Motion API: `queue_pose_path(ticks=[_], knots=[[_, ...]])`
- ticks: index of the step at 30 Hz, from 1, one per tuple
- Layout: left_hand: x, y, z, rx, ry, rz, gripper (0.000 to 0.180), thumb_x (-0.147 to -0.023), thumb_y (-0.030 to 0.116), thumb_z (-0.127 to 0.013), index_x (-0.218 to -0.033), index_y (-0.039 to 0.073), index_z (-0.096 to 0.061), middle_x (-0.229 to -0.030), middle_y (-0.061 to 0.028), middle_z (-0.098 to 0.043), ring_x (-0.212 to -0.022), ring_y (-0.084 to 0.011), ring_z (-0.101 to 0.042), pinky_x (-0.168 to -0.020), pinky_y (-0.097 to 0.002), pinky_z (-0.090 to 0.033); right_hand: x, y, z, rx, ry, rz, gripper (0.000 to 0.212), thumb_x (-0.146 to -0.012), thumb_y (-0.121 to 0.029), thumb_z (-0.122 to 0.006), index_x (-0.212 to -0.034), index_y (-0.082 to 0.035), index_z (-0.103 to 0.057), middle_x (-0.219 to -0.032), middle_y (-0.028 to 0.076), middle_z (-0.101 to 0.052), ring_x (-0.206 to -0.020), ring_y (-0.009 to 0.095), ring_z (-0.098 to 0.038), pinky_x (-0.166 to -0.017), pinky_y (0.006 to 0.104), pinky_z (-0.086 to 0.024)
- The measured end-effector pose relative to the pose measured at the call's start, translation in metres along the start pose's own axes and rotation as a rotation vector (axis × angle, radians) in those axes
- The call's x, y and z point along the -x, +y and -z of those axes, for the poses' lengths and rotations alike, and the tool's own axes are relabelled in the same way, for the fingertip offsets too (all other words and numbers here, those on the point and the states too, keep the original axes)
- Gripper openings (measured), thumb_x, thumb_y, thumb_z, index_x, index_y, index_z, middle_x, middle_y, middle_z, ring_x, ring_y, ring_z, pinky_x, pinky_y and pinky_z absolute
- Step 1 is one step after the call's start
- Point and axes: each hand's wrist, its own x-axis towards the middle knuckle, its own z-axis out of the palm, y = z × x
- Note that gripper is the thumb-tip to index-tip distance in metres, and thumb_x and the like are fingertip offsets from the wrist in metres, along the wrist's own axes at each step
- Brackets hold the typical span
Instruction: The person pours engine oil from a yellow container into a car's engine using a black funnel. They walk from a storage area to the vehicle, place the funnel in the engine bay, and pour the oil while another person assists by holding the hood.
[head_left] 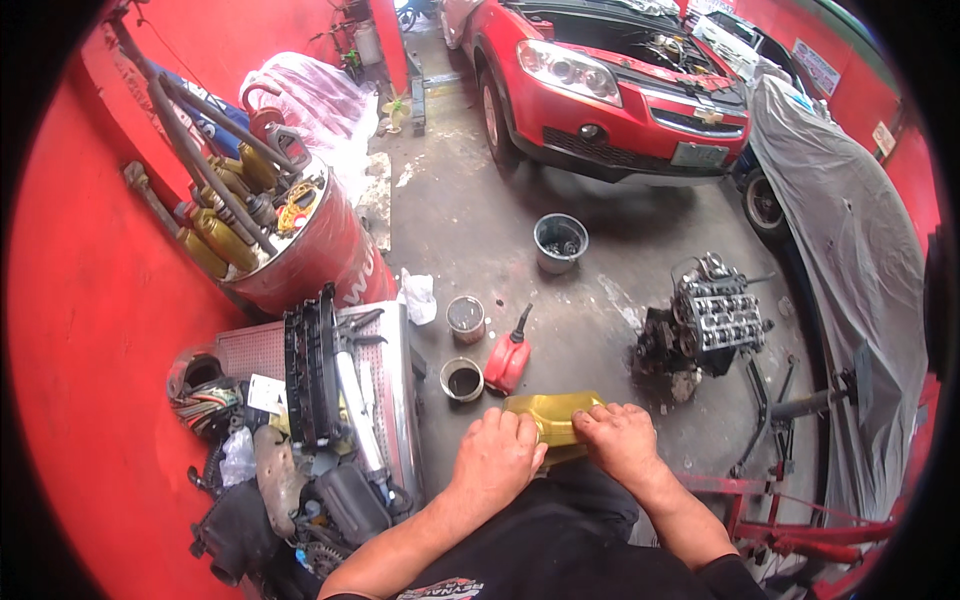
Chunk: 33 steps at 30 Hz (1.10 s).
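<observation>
In front of my body I hold a gold plastic bottle (557, 412), like a motor oil bottle, lying sideways between both hands. My left hand (497, 452) is closed round its left end, fingers curled. At the other end my right hand (618, 440) grips it, the thumb pressed on the top. Its cap and lower side are hidden. On the floor just beyond stands a red plastic can (508, 363) with a black spout. Left of that can are an open tin (462, 382) with dark liquid in it and another round container (466, 318).
A bench (395, 345) at left carries loose car parts. Behind it is a red drum (330, 245) topped with gold bottles and hoses. A grey bucket (560, 243) and an engine block (715, 320) stand on the floor. A red car (640, 110), hood raised, is at the back.
</observation>
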Motion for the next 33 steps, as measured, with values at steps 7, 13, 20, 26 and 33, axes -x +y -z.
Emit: queue_pose_path(ticks=[7, 13, 20, 26, 33], knots=[[-0.195, -0.057, -0.051, 0.140, -0.264, -0.054, 0.041, -0.074, 0.001, -0.065, -0.115, 0.004, -0.062, -0.115, -0.0221, -0.055, -0.108, -0.0405, -0.054, -0.091, -0.0475, -0.050, -0.117, 0.159, -0.071, -0.065, -0.018, 0.016, 0.021, -0.072, -0.017, -0.071, -0.093, -0.016, -0.069, -0.078, 0.001, -0.065, -0.077, 0.021, -0.068, -0.065, 0.0387, -0.051], [-0.355, -0.092, -0.084, 0.106, -0.376, 0.160, 0.034, -0.082, 0.016, -0.071, -0.109, 0.000, -0.059, -0.113, -0.0250, -0.059, -0.102, -0.0410, -0.062, -0.084, -0.0490, -0.055, -0.227, 0.275, -0.086, -0.117, -0.077, 0.060, 0.013, -0.074, -0.016, -0.068, -0.087, -0.016, -0.067, -0.077, 0.002, -0.065, -0.074, 0.022, -0.068, -0.065, 0.0393, -0.052], [-0.521, -0.140, -0.072, 0.207, -0.046, 0.148, 0.022, -0.083, 0.013, -0.066, -0.100, 0.000, -0.060, -0.105, -0.0202, -0.060, -0.103, -0.0358, -0.061, -0.086, -0.0441, -0.054, -0.395, 0.394, -0.038, 0.040, -0.082, 0.094, 0.013, -0.072, -0.011, -0.067, -0.083, -0.017, -0.066, -0.076, 0.003, -0.066, -0.072, 0.024, -0.068, -0.064, 0.0412, -0.053], [-0.642, -0.263, -0.071, 0.325, 0.145, 0.027, 0.030, -0.079, -0.001, -0.060, -0.109, 0.002, -0.061, -0.112, -0.0172, -0.057, -0.110, -0.0367, -0.054, -0.092, -0.0437, -0.051, -0.570, 0.446, -0.072, 0.035, -0.025, 0.159, 0.011, -0.072, -0.010, -0.067, -0.080, -0.016, -0.065, -0.073, 0.002, -0.064, -0.070, 0.023, -0.067, -0.062, 0.0407, -0.051], [-0.782, -0.498, -0.054, 0.059, -0.119, 0.211, 0.024, -0.086, 0.010, -0.060, -0.108, 0.000, -0.060, -0.092, -0.0209, -0.065, -0.089, -0.0394, -0.068, -0.074, -0.0482, -0.059, -0.834, 0.468, -0.193, -0.054, -0.093, 0.271, 0.012, -0.067, -0.017, -0.071, -0.077, -0.019, -0.064, -0.072, 0.003, -0.063, -0.068, 0.023, -0.067, -0.061, 0.0411, -0.052]])
